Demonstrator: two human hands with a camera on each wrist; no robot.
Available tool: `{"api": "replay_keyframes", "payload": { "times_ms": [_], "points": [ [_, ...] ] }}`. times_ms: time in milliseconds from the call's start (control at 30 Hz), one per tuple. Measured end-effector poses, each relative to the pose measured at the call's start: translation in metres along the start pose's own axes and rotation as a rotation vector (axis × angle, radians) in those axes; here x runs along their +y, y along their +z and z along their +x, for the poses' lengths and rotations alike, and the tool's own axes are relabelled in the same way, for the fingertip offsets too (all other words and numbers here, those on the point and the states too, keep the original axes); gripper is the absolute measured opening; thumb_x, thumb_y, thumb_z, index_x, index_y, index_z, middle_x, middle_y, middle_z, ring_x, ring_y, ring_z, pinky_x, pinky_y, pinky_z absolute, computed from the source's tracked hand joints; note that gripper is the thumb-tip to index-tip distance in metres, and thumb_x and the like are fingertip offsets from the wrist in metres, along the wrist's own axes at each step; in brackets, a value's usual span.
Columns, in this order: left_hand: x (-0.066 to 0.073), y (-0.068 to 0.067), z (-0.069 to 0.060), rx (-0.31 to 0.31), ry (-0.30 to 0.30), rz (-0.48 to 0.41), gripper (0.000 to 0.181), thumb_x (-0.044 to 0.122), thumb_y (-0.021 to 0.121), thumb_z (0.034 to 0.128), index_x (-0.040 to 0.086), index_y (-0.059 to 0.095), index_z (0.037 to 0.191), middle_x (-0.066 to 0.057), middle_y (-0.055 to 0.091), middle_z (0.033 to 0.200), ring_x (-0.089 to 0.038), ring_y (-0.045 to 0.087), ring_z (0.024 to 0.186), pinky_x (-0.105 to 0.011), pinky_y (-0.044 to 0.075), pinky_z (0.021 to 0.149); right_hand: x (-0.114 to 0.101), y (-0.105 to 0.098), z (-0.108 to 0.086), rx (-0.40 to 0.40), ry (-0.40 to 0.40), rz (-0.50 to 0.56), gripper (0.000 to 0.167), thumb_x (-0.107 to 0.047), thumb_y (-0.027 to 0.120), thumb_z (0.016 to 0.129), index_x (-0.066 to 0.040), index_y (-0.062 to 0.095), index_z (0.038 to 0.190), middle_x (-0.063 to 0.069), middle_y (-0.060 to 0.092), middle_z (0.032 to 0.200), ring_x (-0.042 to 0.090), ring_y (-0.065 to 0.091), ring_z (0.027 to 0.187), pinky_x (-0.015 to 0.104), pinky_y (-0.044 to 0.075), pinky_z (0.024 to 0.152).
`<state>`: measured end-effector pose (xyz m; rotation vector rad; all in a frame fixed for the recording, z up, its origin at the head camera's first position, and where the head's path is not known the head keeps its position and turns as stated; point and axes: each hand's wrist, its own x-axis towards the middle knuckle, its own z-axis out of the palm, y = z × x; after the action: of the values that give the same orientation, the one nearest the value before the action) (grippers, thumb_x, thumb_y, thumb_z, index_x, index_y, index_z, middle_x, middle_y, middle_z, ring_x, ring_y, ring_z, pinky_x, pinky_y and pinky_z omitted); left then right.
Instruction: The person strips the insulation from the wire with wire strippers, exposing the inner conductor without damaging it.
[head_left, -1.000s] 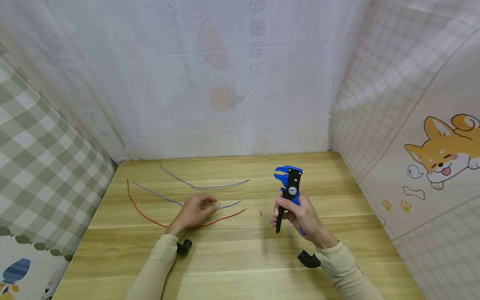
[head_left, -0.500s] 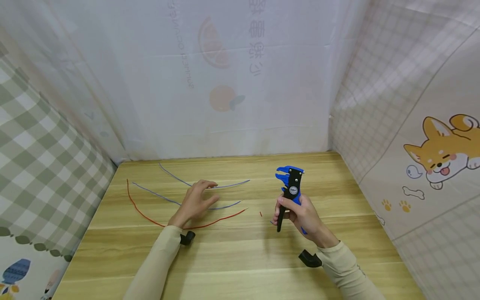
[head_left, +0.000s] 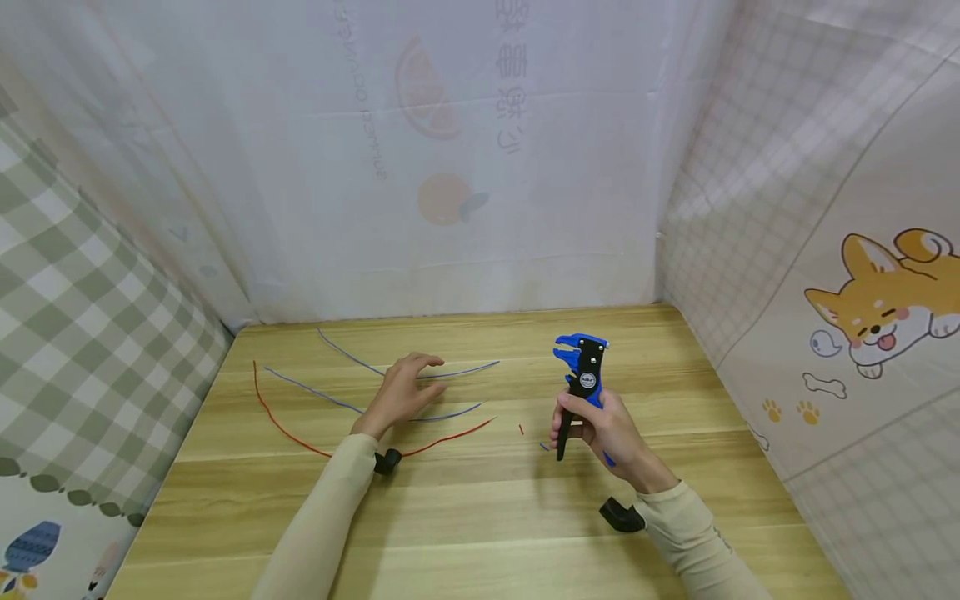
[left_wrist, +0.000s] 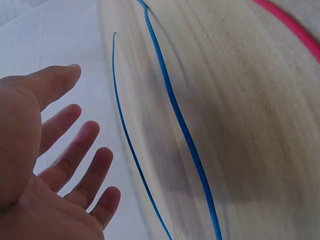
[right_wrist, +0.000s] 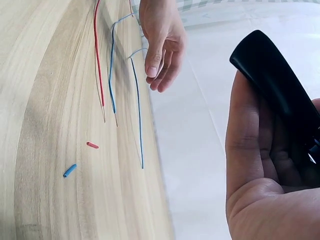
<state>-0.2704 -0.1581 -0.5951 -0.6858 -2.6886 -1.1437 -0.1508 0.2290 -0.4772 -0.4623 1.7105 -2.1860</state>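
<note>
So the wire stripper (head_left: pixel 587 362), blue and black, is in the right hand (head_left: pixel 603 429), fingers curled round its handles, thumb laid across the black one. Its head sticks out past the hand, away from the person, with the jaws apart and facing left. It's held up off the table.

Just left of that hand, by the handle ends, there's a tiny blue piece (head_left: pixel 544 447) on the wood, and a tiny red piece (head_left: pixel 521 430) a little further left and further out.

The left hand (head_left: pixel 405 392) has nothing in it: thumb and fingers apart, hanging over the wires. Nearest its fingertips is the far blue wire (head_left: pixel 468 369), running past both sides of the hand, its right end blue right to the tip. The near blue wire (right_wrist: pixel 112 75) passes beneath that hand, and the red wire (head_left: pixel 450 437) curves beneath the wrist, closer to the person. Those two have thin bare metal at their right ends, which lie between the two hands.

Each wrist has a black mount, one (head_left: pixel 387 461) beside the left sleeve (head_left: pixel 318 517), the other (head_left: pixel 622 515) beside the right sleeve (head_left: pixel 693 533). Everything's over a wood-grain table (head_left: pixel 465 533), with a pale curtain (head_left: pixel 300 208) beyond both hands and a cartoon dog (head_left: pixel 888 300) printed on the cloth off to the right hand's right.
</note>
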Motion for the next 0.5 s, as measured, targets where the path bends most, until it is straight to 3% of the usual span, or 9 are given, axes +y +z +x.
{"api": "replay_keyframes", "payload": {
  "times_ms": [67,233,267,333,500],
  "points": [
    [0.008,-0.005,0.001,-0.02,0.005,0.013,0.049,0.045,0.081,0.1058,0.016,0.074,0.145,-0.01,0.073,0.149,-0.035,0.067,0.141,-0.059,0.051,0.118,0.0,-0.001,0.0,0.001,0.001,-0.004,0.015,-0.015,0.05,0.121,-0.005,0.06,0.114,0.001,0.074,0.093,0.017,0.078,0.084,0.04,0.071,0.082],
    [0.006,-0.003,0.005,-0.043,-0.008,0.042,0.048,0.042,0.081,0.1062,0.015,0.074,0.145,-0.011,0.075,0.15,-0.037,0.067,0.143,-0.06,0.05,0.122,0.0,-0.002,-0.001,0.003,0.013,-0.006,0.014,-0.016,0.05,0.121,-0.005,0.057,0.118,0.0,0.074,0.094,0.017,0.078,0.085,0.041,0.071,0.083],
    [-0.004,0.003,0.007,-0.046,-0.025,0.049,0.047,0.042,0.081,0.1059,0.016,0.075,0.145,-0.011,0.075,0.149,-0.038,0.068,0.142,-0.061,0.051,0.12,0.0,-0.002,-0.002,0.006,0.018,-0.003,0.014,-0.017,0.051,0.121,-0.005,0.057,0.119,0.0,0.074,0.093,0.017,0.078,0.085,0.042,0.071,0.083],
    [-0.007,0.006,0.009,-0.052,-0.038,0.065,0.046,0.04,0.083,0.1041,0.017,0.076,0.144,-0.01,0.076,0.148,-0.038,0.069,0.141,-0.062,0.051,0.12,0.001,-0.003,-0.002,0.003,0.018,-0.002,0.013,-0.017,0.051,0.121,-0.006,0.057,0.119,0.0,0.074,0.094,0.016,0.078,0.085,0.043,0.071,0.084],
    [-0.001,0.006,0.007,-0.056,-0.06,0.047,0.044,0.036,0.084,0.1032,0.016,0.077,0.142,-0.01,0.079,0.143,-0.038,0.071,0.136,-0.066,0.049,0.119,0.004,-0.004,-0.003,0.004,0.024,0.002,0.012,-0.017,0.051,0.121,-0.006,0.057,0.119,0.0,0.074,0.093,0.017,0.079,0.084,0.045,0.071,0.085]
  ]
}}
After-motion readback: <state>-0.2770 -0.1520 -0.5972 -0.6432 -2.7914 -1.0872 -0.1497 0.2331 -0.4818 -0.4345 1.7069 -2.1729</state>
